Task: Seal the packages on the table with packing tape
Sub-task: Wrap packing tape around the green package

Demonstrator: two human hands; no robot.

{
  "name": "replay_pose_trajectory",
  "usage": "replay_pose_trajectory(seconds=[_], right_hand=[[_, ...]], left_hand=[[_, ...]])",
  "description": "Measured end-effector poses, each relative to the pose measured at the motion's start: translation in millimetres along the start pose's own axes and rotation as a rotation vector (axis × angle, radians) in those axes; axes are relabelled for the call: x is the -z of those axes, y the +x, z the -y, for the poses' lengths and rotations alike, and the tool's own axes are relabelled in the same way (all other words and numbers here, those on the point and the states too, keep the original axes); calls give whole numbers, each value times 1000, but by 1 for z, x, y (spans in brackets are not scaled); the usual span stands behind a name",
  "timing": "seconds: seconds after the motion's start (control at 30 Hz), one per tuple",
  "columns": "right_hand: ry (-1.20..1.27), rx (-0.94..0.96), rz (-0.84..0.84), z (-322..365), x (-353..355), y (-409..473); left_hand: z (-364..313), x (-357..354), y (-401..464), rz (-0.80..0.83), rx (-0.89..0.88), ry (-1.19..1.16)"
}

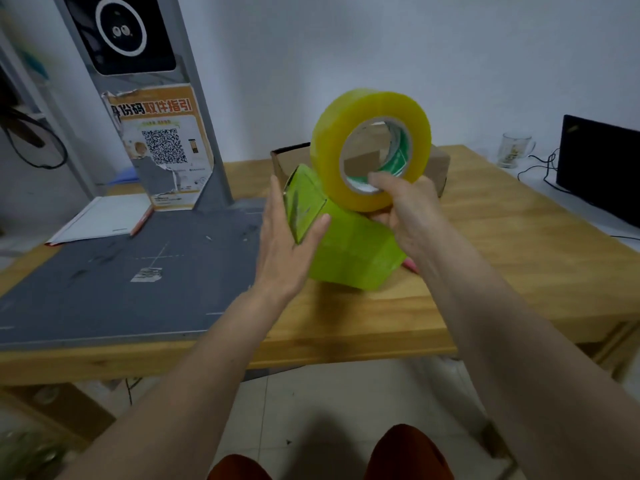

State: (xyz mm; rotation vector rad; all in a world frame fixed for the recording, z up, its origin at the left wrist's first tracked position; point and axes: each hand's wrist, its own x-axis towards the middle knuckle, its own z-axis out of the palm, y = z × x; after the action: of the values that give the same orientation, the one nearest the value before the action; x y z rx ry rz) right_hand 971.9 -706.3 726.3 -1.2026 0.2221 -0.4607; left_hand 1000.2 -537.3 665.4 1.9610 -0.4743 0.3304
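While your right hand grips the upright tape roll, core facing you, your flat, straight-fingered left hand steadies the tilted green box.

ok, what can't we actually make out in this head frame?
- Head view: brown cardboard box, mostly hidden behind the tape roll and green package; whether it is sealed cannot be told.
- Right hand: fingers under the roll are hidden by the roll.
- Pink object beside the green package: mostly covered by the right forearm.
- Glass mug: print too small to read.
- Black monitor: cut off by the right edge.
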Motion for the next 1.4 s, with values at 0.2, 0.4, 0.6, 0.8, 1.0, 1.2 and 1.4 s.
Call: replay_pose_trajectory(seconds=[0.2, 0.4, 0.6, 0.8, 1.0, 1.2, 1.4], right_hand=[[-472, 58, 58, -32, -14, -24], [-650, 115, 32, -61, -26, -27], [-713, 187, 71, -63, -18, -27], [-753, 181, 151, -49, -10, -11], [-710, 142, 88, -34, -2, 5], [-645, 142, -59, -28, 21, 17], [-674, 35, -124, -38, 23, 17]], left_hand=[[38, -15, -32, 119, 91, -194], [44, -3, -27, 90, 63, -360], [52, -9, -25, 57, 12, -276], [54, -8, -23, 62, -59, -159], [61, -5, -20, 137, -127, 9], [62, -5, -19, 133, -146, 37], [38, -14, -16, 84, -73, 314]])
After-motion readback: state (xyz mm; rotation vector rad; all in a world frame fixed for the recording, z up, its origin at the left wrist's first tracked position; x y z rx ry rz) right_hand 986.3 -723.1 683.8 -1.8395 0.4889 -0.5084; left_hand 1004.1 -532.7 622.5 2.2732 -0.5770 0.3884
